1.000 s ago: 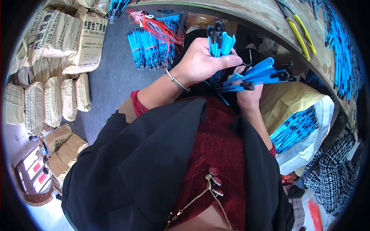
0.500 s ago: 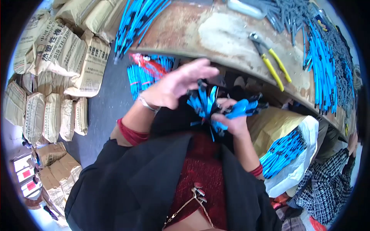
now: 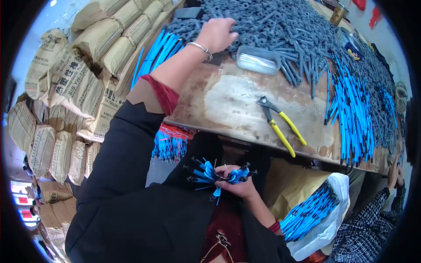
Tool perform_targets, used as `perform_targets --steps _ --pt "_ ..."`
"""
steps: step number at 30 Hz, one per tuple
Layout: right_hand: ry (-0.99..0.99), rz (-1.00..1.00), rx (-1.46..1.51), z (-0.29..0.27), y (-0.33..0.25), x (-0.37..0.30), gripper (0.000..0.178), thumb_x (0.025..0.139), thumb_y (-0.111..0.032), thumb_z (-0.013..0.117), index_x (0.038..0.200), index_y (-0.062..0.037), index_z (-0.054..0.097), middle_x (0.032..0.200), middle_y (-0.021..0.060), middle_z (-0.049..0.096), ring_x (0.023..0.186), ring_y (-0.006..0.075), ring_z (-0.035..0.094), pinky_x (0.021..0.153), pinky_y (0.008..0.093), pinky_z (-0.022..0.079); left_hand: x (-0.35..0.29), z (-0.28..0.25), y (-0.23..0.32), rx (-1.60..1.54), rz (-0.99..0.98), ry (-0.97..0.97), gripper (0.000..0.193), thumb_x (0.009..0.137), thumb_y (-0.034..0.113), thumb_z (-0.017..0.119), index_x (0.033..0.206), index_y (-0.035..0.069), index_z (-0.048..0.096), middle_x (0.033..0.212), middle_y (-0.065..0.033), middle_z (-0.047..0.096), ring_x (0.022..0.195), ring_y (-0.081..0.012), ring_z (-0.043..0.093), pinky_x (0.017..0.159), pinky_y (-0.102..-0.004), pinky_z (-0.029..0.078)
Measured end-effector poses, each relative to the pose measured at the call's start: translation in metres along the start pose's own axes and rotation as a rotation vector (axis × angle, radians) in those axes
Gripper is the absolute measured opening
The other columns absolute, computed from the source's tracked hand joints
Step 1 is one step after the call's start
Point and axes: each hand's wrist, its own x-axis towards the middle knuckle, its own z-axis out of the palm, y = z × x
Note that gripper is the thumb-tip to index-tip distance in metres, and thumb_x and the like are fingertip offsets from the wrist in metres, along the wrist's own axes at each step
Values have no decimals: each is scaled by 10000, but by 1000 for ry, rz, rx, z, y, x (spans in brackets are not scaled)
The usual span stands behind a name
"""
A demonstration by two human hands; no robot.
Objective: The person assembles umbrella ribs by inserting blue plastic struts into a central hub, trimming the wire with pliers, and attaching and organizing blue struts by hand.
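Stretched out over the bench, my left hand (image 3: 217, 35) is at the near side of a big heap of grey plastic tube-like parts (image 3: 267, 22). Its fingers are curled down, and whatever they hold, if anything, is hidden. In front of my body, my right hand (image 3: 240, 187) grips a fanned bundle of blue strips (image 3: 205, 174) with black ends. Pliers with yellow handles (image 3: 280, 127) lie on the bench between the heap and its near edge. A clear plastic box (image 3: 258, 60) with pale thin pieces inside sits close to my left hand.
Loose blue strips (image 3: 353, 114) lie on the bench at right, and more (image 3: 160, 52) at its left end. A lined sack (image 3: 340, 193) of them stands at lower right. Paper sacks (image 3: 70, 87) are stacked at left. Another person's sleeve (image 3: 368, 223) shows at far right.
My left hand has moved from beside the bundle up and away to the grey heap. The right hand keeps the bundle, now lower in the picture. The view has shifted, showing more of the bench.
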Motion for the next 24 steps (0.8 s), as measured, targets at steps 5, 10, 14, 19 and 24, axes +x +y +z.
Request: perform_targets --steps 5,10,14,19,24 --pt "-19 119 -88 -16 -4 10 315 661 -89 754 950 -27 649 837 77 651 742 132 617 674 256 482 23 38 62 -132 686 58 240 700 168 640 928 95 614 864 -77 581 856 -244 566 729 -353 465" --pt "8 12 -44 -20 1 11 315 667 -111 751 951 -28 644 836 77 650 729 136 622 672 255 486 7 84 110 266 809 -134 114 695 150 585 805 143 612 810 -35 541 887 -203 513 715 -341 418" --pt "-6 132 -14 -23 -7 8 237 637 -1 747 709 -37 525 967 157 627 868 201 601 759 326 483 5 100 112 419 751 -58 113 704 159 558 803 162 611 779 -14 547 858 -190 511 698 -326 400" --pt "42 -103 -58 -11 6 0 316 658 -122 761 937 -30 644 829 87 649 710 179 628 664 272 493 7 61 110 186 639 247 62 687 137 570 747 129 581 768 -46 540 777 -230 538 642 -359 426" --pt "18 -106 -180 -3 0 -4 316 655 -138 764 925 -29 642 812 94 645 692 198 626 656 280 493 -60 -18 77 51 278 359 128 713 110 606 810 62 537 752 -101 539 723 -285 556 621 -368 463"
